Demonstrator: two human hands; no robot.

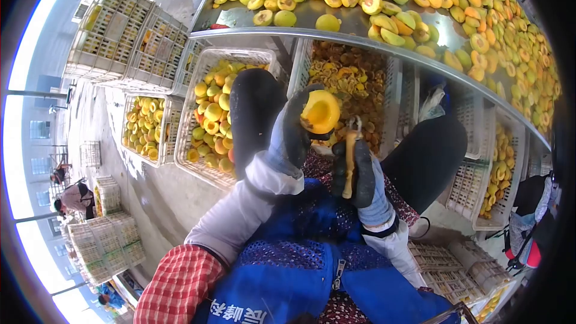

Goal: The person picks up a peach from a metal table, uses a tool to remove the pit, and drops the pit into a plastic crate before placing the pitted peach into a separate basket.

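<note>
My left hand [291, 129], in a dark-palmed work glove, is closed around a yellow peach half [321, 111] whose hollow faces up with no stone in it. Just to the right, my right hand [362, 171], gloved the same way, grips a pitting tool [349, 162] by its wooden handle. Its small metal end points up, a little apart from the peach half. Below both hands, between my knees, stands a crate [393, 105] of brownish peach scraps and stones.
A metal table [240, 21] heaped with halved peaches crosses in front. Peach-filled crates [225, 54] [174, 114] stand at my left, more crates [504, 219] at my right. Stacked crates [114, 42] rise at far left. A bent-over person [78, 197] is by other crates in the distance.
</note>
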